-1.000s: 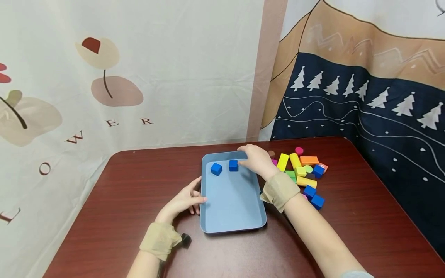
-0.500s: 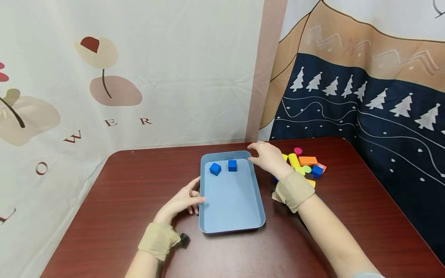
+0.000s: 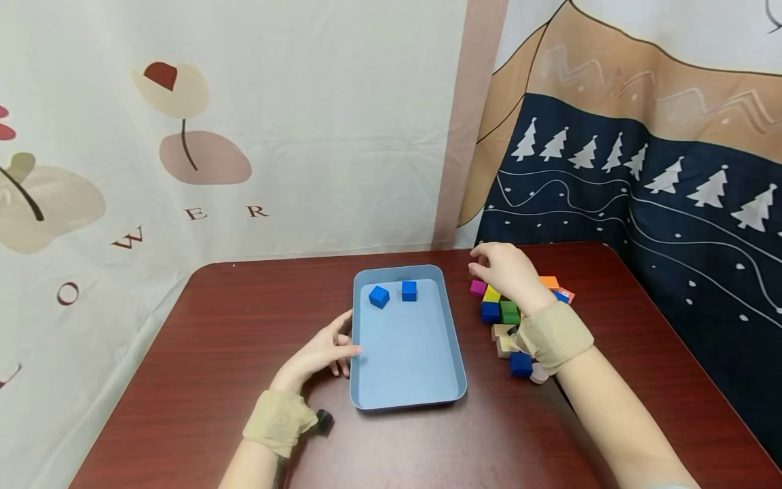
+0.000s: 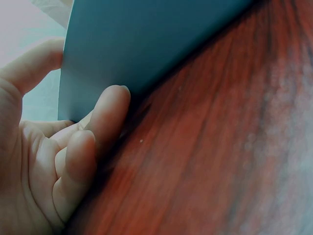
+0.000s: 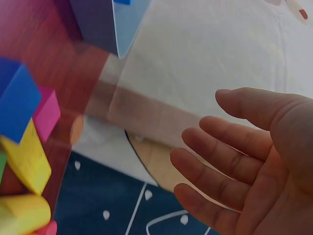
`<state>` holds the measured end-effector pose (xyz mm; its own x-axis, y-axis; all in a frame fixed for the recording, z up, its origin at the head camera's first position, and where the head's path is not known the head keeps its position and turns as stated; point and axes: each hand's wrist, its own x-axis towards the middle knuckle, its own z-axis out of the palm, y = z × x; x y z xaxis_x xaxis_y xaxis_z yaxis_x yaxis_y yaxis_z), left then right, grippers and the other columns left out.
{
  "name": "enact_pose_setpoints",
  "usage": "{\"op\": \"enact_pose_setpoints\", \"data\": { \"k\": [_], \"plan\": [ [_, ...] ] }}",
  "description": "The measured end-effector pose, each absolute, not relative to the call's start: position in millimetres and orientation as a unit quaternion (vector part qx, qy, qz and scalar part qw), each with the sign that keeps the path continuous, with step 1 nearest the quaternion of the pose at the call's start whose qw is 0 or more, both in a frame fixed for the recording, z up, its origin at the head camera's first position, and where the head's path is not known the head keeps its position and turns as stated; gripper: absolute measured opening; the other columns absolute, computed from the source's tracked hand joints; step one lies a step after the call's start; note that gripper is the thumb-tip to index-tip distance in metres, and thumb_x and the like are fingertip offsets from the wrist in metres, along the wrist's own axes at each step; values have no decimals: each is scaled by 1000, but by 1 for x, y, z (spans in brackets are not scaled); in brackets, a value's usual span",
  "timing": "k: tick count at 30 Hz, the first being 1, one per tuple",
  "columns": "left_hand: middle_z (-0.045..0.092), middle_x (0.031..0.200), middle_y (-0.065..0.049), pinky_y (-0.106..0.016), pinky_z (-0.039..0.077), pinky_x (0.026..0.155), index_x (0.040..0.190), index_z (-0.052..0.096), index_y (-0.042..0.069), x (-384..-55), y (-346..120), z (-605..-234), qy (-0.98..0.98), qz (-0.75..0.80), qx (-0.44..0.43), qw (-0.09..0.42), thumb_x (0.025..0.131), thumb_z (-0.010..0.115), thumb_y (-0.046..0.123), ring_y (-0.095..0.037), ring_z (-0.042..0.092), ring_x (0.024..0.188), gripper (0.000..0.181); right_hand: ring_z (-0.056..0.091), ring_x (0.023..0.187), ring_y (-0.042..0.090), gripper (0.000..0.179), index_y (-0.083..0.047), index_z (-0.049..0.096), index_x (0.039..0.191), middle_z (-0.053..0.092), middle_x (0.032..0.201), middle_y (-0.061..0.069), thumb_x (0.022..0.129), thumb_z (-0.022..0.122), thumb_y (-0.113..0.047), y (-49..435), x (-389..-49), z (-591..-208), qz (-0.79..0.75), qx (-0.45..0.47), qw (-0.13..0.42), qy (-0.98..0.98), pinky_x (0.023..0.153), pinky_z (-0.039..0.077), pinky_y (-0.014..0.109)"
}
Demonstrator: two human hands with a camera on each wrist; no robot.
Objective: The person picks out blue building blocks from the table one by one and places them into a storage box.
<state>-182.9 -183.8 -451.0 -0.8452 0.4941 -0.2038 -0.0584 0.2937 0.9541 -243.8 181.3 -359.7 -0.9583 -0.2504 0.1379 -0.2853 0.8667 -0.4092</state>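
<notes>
A light-blue rectangular tray (image 3: 409, 360) lies on the table, with two blue cubes, one turned askew (image 3: 379, 297) and one squarer (image 3: 408, 291), near its far end. My left hand (image 3: 319, 350) holds the tray's left side, thumb over the rim. In the left wrist view its bent fingers (image 4: 111, 110) rest against the outer wall (image 4: 127, 54). Nothing is in my right hand (image 3: 506, 269), which is raised over the far part of a pile of coloured blocks. The right wrist view shows its fingers (image 5: 220, 181) spread and relaxed, palm visible.
Right of the tray, the pile includes a blue cube (image 3: 491, 312), a green block (image 3: 510, 312), a magenta block (image 3: 478, 288) and a pale disc (image 3: 540, 373). My right forearm covers part of it. A printed curtain (image 3: 342, 136) stands behind the dark red table (image 3: 244, 339).
My right hand has moved right, from over the tray's far right corner to above the block pile, empty throughout. The left hand, tray and two cubes have stayed in place.
</notes>
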Motion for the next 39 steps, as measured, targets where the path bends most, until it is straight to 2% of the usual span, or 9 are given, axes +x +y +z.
{"op": "enact_pose_setpoints", "data": {
  "k": [7,14,19,25,30,39],
  "plan": [
    [67,82,-19,-31,48,46,152,10,2,-184,-183,-451,771,572,146,236,90,65,8,-32,62,54,83,58,84,29,24,1,67,109,66,102,17,95,60,-17,210,-237,-358,223,117,51,-966,77,50,45],
    [66,82,-18,-31,48,47,152,9,3,-183,-184,-452,772,572,141,240,90,65,10,-32,62,55,84,56,64,24,17,-1,70,99,67,93,15,95,58,-13,232,-231,-359,207,98,71,-971,64,49,41],
    [66,81,-18,-31,48,47,152,9,2,-182,-185,-452,772,573,139,238,90,66,10,-33,62,55,85,57,77,28,19,1,70,98,67,95,17,95,58,-13,241,-227,-361,192,92,71,-975,72,49,46],
    [66,81,-21,-31,48,46,152,9,3,-183,-184,-452,770,574,146,240,90,65,8,-33,62,55,84,56,74,28,19,2,69,99,67,95,18,95,59,-14,256,-221,-367,191,71,78,-976,69,50,45],
    [66,81,-21,-31,48,46,152,9,1,-184,-184,-450,771,572,149,238,90,65,8,-36,62,55,84,58,79,32,18,4,68,99,65,99,23,93,59,-10,271,-215,-379,183,57,95,-977,72,50,50],
    [66,80,-20,-31,48,46,152,9,1,-183,-185,-452,771,573,147,236,90,65,7,-35,62,55,83,56,77,34,19,5,67,99,62,100,25,92,60,-11,293,-208,-402,186,33,116,-975,70,49,52]
  ]
}}
